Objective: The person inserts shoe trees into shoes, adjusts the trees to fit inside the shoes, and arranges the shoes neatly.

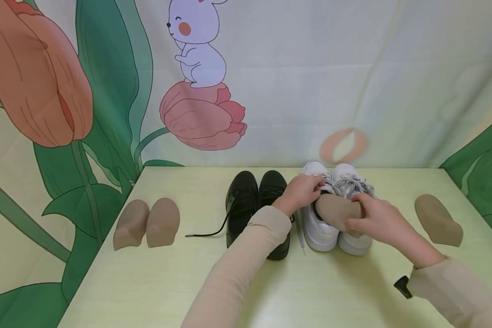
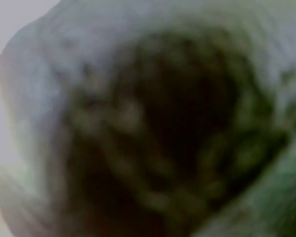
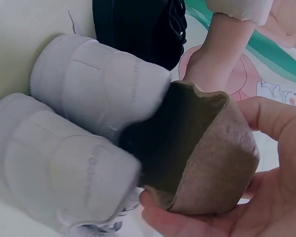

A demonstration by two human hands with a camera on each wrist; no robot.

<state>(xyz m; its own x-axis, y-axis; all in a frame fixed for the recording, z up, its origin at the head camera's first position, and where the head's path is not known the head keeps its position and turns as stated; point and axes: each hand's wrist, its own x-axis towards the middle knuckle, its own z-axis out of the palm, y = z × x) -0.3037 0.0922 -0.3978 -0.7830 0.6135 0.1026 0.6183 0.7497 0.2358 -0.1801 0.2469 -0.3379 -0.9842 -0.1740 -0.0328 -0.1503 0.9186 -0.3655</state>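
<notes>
My right hand grips a brown molded-pulp shoe insert by its wide end, thumb and fingers on opposite sides. The insert's narrow end points at the opening of the left white sneaker. In the right wrist view the hollow underside of the insert shows beside both sneaker heels. My left hand pinches the left sneaker near its tongue and laces. The right white sneaker stands alongside, partly under the insert and my right hand. Only a dark, blurred close-up fills the left wrist view.
Black shoes stand left of the sneakers, one lace trailing over the table. Two inserts lie at the far left, another insert at the right. A printed curtain hangs behind.
</notes>
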